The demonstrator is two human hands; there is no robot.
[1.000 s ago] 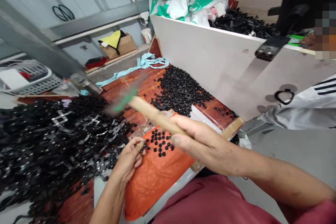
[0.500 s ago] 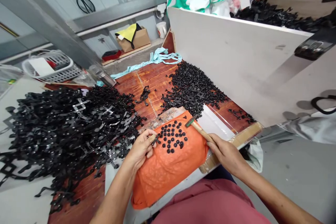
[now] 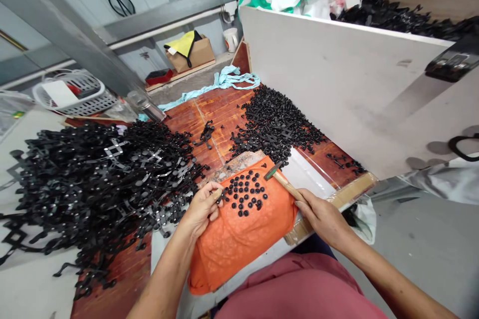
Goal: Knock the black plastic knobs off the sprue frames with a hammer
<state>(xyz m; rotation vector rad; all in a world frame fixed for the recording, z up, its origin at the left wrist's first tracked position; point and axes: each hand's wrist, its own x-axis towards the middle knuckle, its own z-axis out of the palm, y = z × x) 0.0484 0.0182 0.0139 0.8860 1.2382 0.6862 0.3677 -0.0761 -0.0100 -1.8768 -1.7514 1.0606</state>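
Step in hand (judged): hammer work on small black pcs laid out on a padded spot at the near table edge.

- Right hand [image 3: 322,217]: fingers closed round the wooden handle of a hammer [image 3: 286,184]. Head is held low, at the far right edge of the orange cloth [image 3: 239,244], just beside the studs [image 3: 245,194]. Actual contact w/ the cloth can't be told.
- Left hand [image 3: 200,209]: fingers curled, thumb and forefinger tips drawn together at the left edge of the stud cluster. Whether a stud is truly gripped or only steadied can't be told.
- Studs are seen lying in a loose cluster on the cloth's far half, between the two hands.

Next move, as judged: one stud to be held upright and apart from its neighbours, left fingertips kept out from under the head, blow kept short and square (the cloth looks soft, so pcs could tilt or hop).

Materials/shapes:
- Studs: round, button-like, matte black, prob. plastic.
- Cloth: orange, thin, wrinkled, draped over a flat block.
- Hammer: pale wood handle, small green-painted head.
- Table [image 3: 209,109]: red-brown wood, grooved.
- Big heap [image 3: 93,179] on the left: tangled black cross-shaped strips, some glinting.
- Smaller heap [image 3: 279,124] far right, against a white board [image 3: 329,70]: finer black pcs.
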